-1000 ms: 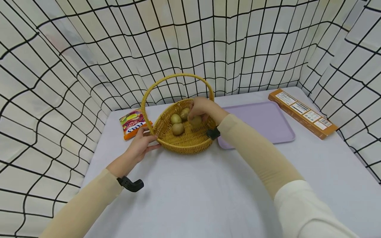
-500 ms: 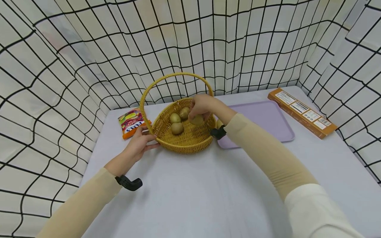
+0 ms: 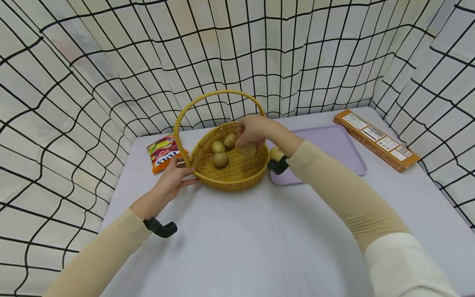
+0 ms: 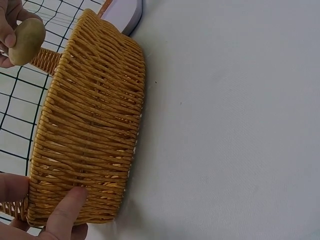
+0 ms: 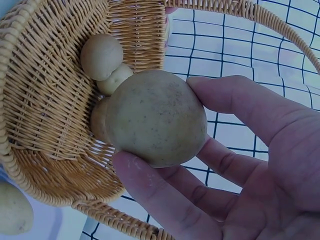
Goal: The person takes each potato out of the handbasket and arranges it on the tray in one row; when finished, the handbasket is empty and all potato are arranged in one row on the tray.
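Note:
My right hand [image 3: 255, 128] pinches a potato [image 5: 156, 120] between thumb and fingertips, above the right part of a yellow wicker basket [image 3: 230, 186]. In the right wrist view the potato is round, pale brown and finely speckled. Three more potatoes [image 3: 220, 160] lie grouped inside the basket, left of the hand. At the basket's left side my left hand [image 3: 172, 180] holds the rim, its thumb at the edge and a finger [image 4: 67, 210] against the outer wall. Another potato [image 3: 276, 154] rests on the lilac tray [image 3: 334, 144], partly hidden by the right wrist.
The basket's tall arched handle [image 3: 222, 93] rises over its opening. A colourful snack packet [image 3: 163, 152] lies left of the basket. A long orange-brown box [image 3: 376, 140] lies right of the tray. Black netting [image 3: 230, 53] over white cloth encloses the table's back and sides.
The right forearm has swung to the right and the right hand has shifted slightly with its potato, uncovering the potato on the tray. The left hand stays on the basket.

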